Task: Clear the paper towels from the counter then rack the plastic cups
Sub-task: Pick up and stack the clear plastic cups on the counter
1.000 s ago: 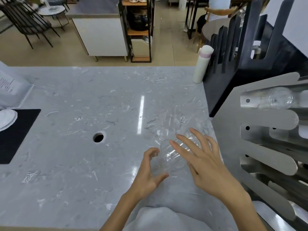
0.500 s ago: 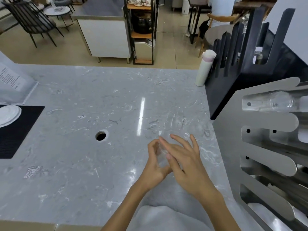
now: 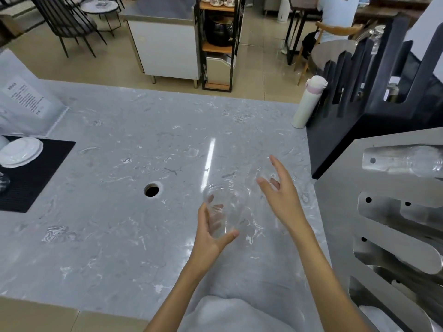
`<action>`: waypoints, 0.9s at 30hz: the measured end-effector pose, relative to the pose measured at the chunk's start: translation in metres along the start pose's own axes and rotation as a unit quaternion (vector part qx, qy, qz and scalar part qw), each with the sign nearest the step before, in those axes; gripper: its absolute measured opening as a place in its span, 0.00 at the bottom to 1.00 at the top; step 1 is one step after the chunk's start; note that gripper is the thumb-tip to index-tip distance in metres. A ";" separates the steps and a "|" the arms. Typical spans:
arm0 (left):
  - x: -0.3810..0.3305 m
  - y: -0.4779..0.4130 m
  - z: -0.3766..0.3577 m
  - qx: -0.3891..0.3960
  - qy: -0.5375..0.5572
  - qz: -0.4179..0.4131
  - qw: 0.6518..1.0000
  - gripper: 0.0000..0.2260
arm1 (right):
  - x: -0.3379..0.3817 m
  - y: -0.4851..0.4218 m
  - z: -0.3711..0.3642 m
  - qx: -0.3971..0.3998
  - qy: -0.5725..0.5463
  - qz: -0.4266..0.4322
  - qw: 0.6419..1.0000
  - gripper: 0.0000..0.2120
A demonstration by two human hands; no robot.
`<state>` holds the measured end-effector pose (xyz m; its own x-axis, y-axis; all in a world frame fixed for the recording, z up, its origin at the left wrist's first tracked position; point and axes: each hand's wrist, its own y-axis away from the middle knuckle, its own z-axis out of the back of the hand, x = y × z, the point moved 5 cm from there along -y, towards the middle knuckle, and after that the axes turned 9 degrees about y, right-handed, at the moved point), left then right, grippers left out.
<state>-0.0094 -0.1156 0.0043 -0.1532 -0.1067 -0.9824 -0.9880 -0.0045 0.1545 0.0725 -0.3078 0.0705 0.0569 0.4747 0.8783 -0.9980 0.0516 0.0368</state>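
Note:
My left hand [image 3: 211, 236] grips a clear plastic cup [image 3: 224, 207], tilted with its mouth toward the upper left, just above the grey marble counter [image 3: 119, 224]. My right hand [image 3: 279, 190] hovers to the right of it, fingers spread, reaching at more clear plastic cups [image 3: 266, 171] that lie on the counter and are hard to make out. A steel cup rack [image 3: 383, 219] with long slots stands at the right; one clear cup [image 3: 417, 161] lies in its top slot. No paper towels are in view.
A round hole [image 3: 151, 190] is cut in the counter left of my hands. A black mat [image 3: 36, 168] with white lids [image 3: 20, 152] lies at the far left. A white bottle [image 3: 309, 101] and a black slotted rack [image 3: 374, 92] stand at the back right.
My hands were together on the cups. Now the left hand has lifted one cup free and the right hand has moved away up and right, opening its fingers.

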 end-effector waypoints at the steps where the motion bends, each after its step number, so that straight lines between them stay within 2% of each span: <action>1: 0.002 0.000 0.002 -0.010 0.004 0.005 1.000 0.45 | -0.016 -0.017 -0.003 -0.004 -0.001 -0.048 0.999 0.34; 3: 0.005 0.000 0.006 -0.020 0.009 0.014 1.000 0.45 | -0.042 -0.045 -0.015 0.008 0.017 -0.107 0.994 0.42; 6: 0.008 -0.003 0.008 -0.026 0.004 0.026 0.999 0.45 | -0.064 -0.071 -0.037 0.000 0.018 -0.121 0.992 0.51; 8: 0.009 -0.004 0.009 -0.033 -0.002 0.030 0.999 0.45 | -0.072 -0.080 -0.048 -0.030 0.015 -0.125 0.992 0.54; 12: 0.010 -0.007 0.015 -0.048 -0.008 0.039 0.998 0.45 | -0.086 -0.099 -0.057 -0.090 0.018 -0.149 0.985 0.49; 16: 0.009 -0.007 0.019 -0.046 -0.022 0.050 0.997 0.44 | -0.106 -0.109 -0.062 -0.075 -0.058 -0.200 0.975 0.44; 18: 0.008 -0.008 0.020 -0.041 -0.025 0.053 0.997 0.44 | -0.109 -0.108 -0.060 -0.068 -0.048 -0.204 0.975 0.40; 22: 0.010 -0.007 0.020 -0.038 -0.028 0.060 0.997 0.45 | -0.088 -0.086 -0.048 -0.062 -0.060 -0.135 0.987 0.37; 24: 0.011 -0.006 0.020 -0.030 -0.038 0.064 0.997 0.46 | -0.070 -0.058 -0.038 -0.039 -0.103 -0.080 0.991 0.35; 27: 0.015 -0.002 0.017 -0.007 -0.057 0.074 0.996 0.45 | -0.054 -0.002 -0.017 -0.011 -0.203 -0.069 0.977 0.35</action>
<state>-0.0098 -0.0999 -0.0127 -0.3001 0.0057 -0.9539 -0.9539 -0.0107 0.3001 0.0722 -0.3189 0.0149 0.1701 0.0747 0.9826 -0.9806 0.1118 0.1612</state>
